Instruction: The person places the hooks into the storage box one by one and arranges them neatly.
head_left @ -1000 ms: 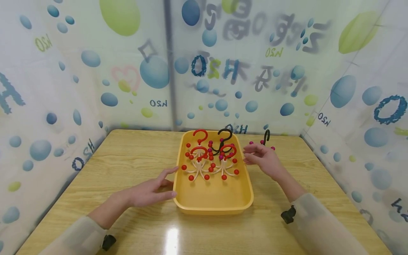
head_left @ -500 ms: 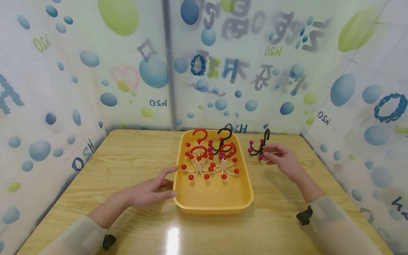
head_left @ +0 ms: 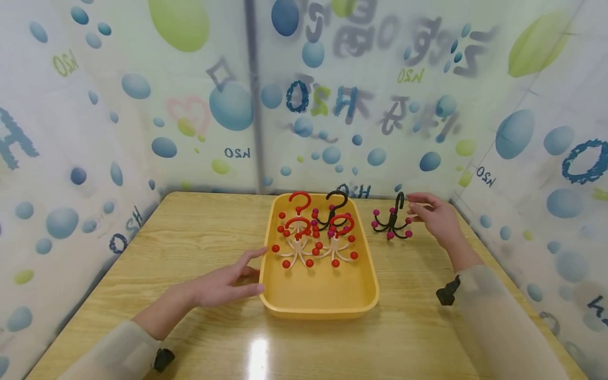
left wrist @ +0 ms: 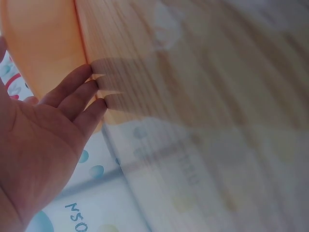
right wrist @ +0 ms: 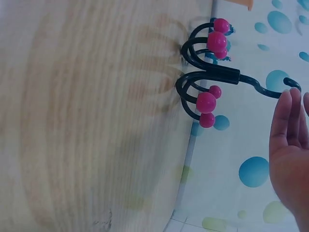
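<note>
A black multi-arm hanging hook with pink ball tips stands upright on the table, right of a yellow tray. Beside its curved top is my right hand, fingers fairly straight. In the right wrist view the fingertips overlap the hook's end; contact is unclear. My left hand rests against the tray's left side, fingers extended and touching the wall, as the left wrist view also shows. Inside the tray stand several white hooks with red tops and red balls, plus another black hook behind them.
The wooden table reaches back to a patterned curtain with blue and green dots, which also closes off both sides. Bare tray floor shows in front of the hooks.
My right hand has moved right from the tray's edge, past the lone black hook, then up beside its curved top. That hook has come into full view. My left hand stays in place.
</note>
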A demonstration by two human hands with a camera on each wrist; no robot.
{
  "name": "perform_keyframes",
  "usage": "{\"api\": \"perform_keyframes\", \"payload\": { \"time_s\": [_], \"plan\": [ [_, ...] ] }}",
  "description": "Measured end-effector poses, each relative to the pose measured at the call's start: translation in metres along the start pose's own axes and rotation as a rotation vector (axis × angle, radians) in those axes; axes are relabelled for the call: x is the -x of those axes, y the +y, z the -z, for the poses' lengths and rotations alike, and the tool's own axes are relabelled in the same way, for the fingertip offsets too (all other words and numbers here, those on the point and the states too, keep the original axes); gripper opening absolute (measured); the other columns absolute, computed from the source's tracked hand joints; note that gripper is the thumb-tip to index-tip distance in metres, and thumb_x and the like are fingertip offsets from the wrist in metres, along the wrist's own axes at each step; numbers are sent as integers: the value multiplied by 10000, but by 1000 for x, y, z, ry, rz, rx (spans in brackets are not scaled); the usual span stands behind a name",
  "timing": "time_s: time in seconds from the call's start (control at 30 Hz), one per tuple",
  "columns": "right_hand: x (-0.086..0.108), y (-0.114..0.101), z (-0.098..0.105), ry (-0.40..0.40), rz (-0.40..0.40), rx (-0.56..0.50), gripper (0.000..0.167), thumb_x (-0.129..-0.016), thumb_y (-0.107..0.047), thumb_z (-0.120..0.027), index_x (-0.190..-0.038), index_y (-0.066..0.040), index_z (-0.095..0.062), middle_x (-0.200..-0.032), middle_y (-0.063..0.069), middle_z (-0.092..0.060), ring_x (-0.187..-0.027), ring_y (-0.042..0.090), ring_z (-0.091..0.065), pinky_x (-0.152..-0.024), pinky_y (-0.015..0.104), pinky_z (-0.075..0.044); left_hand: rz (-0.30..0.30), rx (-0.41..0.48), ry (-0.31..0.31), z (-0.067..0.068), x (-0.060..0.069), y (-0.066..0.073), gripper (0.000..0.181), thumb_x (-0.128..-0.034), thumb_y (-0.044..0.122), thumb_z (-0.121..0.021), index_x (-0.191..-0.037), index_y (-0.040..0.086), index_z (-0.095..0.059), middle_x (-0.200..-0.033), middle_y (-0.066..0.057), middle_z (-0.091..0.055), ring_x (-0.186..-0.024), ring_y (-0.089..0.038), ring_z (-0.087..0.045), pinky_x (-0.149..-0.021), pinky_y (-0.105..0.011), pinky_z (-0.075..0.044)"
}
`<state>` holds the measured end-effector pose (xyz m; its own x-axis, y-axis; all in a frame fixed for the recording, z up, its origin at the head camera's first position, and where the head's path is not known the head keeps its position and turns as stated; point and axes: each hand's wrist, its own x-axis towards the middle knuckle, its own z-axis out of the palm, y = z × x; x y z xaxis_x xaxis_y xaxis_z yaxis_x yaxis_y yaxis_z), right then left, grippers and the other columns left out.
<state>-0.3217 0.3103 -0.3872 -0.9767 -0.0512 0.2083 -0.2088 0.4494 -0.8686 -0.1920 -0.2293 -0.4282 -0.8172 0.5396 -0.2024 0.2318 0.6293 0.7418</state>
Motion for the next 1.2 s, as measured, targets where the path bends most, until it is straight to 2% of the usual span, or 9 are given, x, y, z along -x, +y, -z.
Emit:
{"api": "perform_keyframes", "payload": {
  "time_s": [0.1,0.17,0.4,0.67,0.87,1.07,1.2],
  "plan": [
    [-7,-1,0,-21,-18,37,473,-1162,-302,-577,-1584,-88,-580,-1520,154,-598,-1024,1,-685,-854,150,-615,1,-3,0,0,0,0,849,-1099,535,-629,-1746,372,-105,-1578,-135,-632,-1516,-379,-553,-1250,-672,-402],
    [-11,0,-1,-38,-29,59,476,-1171,-290,-558,-1614,-119,-556,-1611,206,-537,-1055,26,-677,-841,122,-599,-2,-2,-2,0,0,0,845,-1101,534,-626,-1746,372,-105,-1579,-136,-632,-1514,-385,-555,-1246,-679,-402],
    [-19,4,-3,-76,-34,98,479,-1184,-242,-518,-1656,-159,-507,-1733,225,-403,-1121,94,-678,-905,214,-637,-3,-1,-5,1,0,1,848,-1098,552,-621,-1744,383,-98,-1583,-136,-628,-1511,-393,-556,-1241,-689,-401],
    [-21,3,-9,-60,-40,100,538,-1143,-349,-617,-1626,-125,-539,-1588,276,-555,-917,-125,-661,-876,187,-624,7,-3,-4,1,0,2,847,-1097,548,-624,-1744,392,-99,-1586,-136,-625,-1515,-393,-551,-1244,-698,-392],
    [-19,3,-13,-18,-15,94,497,-1135,-338,-639,-1556,-77,-596,-1551,259,-587,-921,-113,-662,-827,201,-623,4,0,-2,0,1,1,843,-1099,544,-622,-1744,386,-102,-1584,-131,-627,-1512,-387,-555,-1243,-691,-398],
    [-16,5,-11,8,-15,126,443,-1158,-298,-590,-1553,-101,-618,-1478,234,-633,-976,-45,-667,-853,175,-619,-6,1,-3,0,0,2,848,-1099,544,-622,-1746,378,-99,-1587,-130,-626,-1511,-382,-559,-1241,-685,-404],
    [-12,5,-8,13,-6,152,431,-1164,-290,-576,-1551,-106,-627,-1412,181,-673,-949,-37,-659,-811,143,-602,-4,5,-5,1,0,1,847,-1101,532,-627,-1744,381,-97,-1583,-130,-629,-1512,-383,-557,-1244,-686,-400]
  ]
}}
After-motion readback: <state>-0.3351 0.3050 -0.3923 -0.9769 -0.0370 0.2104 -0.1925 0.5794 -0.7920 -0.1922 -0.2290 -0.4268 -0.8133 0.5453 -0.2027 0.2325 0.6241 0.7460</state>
